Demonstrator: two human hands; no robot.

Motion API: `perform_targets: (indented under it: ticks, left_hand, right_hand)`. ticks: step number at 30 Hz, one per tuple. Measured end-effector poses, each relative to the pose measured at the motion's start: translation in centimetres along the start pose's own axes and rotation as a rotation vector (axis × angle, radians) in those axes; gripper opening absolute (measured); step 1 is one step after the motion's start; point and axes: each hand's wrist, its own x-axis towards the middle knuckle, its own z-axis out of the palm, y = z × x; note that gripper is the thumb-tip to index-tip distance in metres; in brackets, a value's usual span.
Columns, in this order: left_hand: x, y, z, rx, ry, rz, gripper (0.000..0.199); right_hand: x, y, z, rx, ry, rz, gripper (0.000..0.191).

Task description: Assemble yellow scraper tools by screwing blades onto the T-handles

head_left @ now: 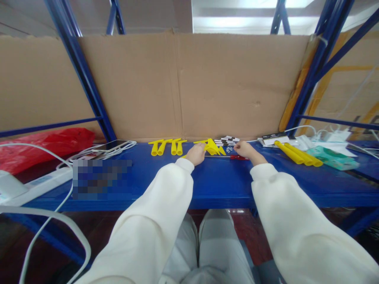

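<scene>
My left hand (196, 154) is closed on a yellow piece, part of which sticks out below the fingers, beside a small pile of yellow parts (212, 146). My right hand (243, 150) is closed near small silvery screws (229, 150); what its fingertips hold, if anything, is too small to see. Under that hand lies a red-handled screwdriver (237, 157). Behind the screws is a stack of black-and-white pieces (226, 141). Several yellow T-shaped parts (167, 146) stand in a row to the left of my left hand.
Yellow tubes (297, 153) and a green packet (333, 157) lie at the right. On the left are a phone (111, 146), white cables, a power strip (49, 185) and a red bag (47, 148). A cardboard sheet (192, 86) closes the back of the blue shelf (219, 189).
</scene>
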Motion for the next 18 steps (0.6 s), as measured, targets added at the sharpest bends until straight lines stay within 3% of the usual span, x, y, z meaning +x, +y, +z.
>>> perform_targets:
  ticks: [8, 18]
  left_hand:
    - [-0.1, 0.3, -0.3, 0.076, -0.162, -0.072, 0.033]
    - [-0.3, 0.4, -0.4, 0.115, -0.159, -0.086, 0.037]
  right_hand:
    - [0.1, 0.8, 0.7, -0.023, -0.100, -0.007, 0.021]
    - [1.1, -0.4, 2.2, -0.053, -0.157, -0.022, 0.036]
